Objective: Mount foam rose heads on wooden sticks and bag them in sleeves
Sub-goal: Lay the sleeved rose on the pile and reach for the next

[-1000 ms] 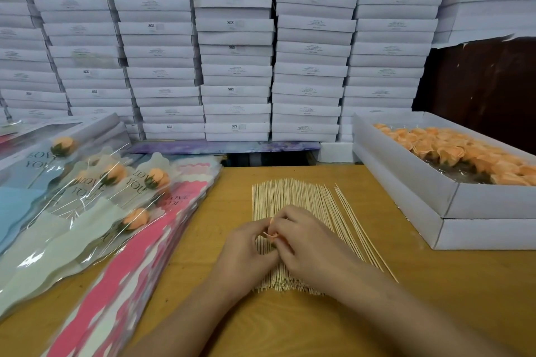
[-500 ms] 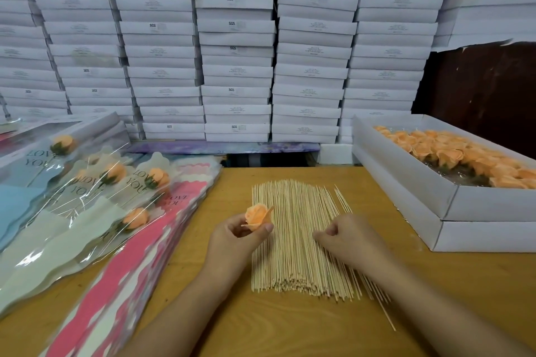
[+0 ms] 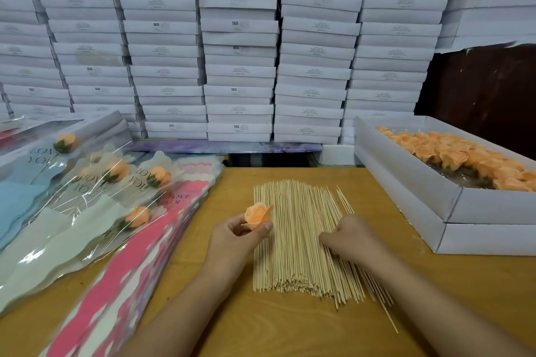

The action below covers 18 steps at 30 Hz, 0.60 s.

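While my left hand (image 3: pixel 236 236) is pinching a rose head (image 3: pixel 257 215) upright, my right hand's (image 3: pixel 349 238) curled fingers (image 3: pixel 326 240) are resting on the sticks (image 3: pixel 295 238); whether they are gripping one, I cannot tell.

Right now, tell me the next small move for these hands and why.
Probably pinch one stick out of the wooden sticks with the right hand, which already rests curled on the pile's right side. The left hand holds a foam rose head in its fingertips, with no stick in it, so a stick is the missing piece.
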Each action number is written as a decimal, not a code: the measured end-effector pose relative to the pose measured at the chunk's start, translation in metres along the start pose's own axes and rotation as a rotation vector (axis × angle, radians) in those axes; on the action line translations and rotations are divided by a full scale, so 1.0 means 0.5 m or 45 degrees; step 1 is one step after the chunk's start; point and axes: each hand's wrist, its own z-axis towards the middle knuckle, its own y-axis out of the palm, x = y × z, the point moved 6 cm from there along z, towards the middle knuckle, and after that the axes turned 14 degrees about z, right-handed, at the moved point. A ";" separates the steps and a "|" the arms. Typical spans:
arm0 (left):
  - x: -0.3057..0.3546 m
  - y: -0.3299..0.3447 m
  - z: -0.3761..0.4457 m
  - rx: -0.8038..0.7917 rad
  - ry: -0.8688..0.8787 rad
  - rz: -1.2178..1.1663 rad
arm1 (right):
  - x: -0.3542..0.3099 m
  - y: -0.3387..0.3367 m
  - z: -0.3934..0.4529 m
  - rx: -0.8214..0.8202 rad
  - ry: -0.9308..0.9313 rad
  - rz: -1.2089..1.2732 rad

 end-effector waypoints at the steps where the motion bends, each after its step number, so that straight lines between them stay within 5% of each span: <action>1: -0.001 0.000 0.000 0.002 -0.001 0.002 | 0.001 0.001 0.000 -0.012 0.010 0.023; 18: -0.027 -0.005 0.012 -0.104 -0.201 -0.243 | -0.021 -0.029 -0.041 -0.156 -0.009 0.270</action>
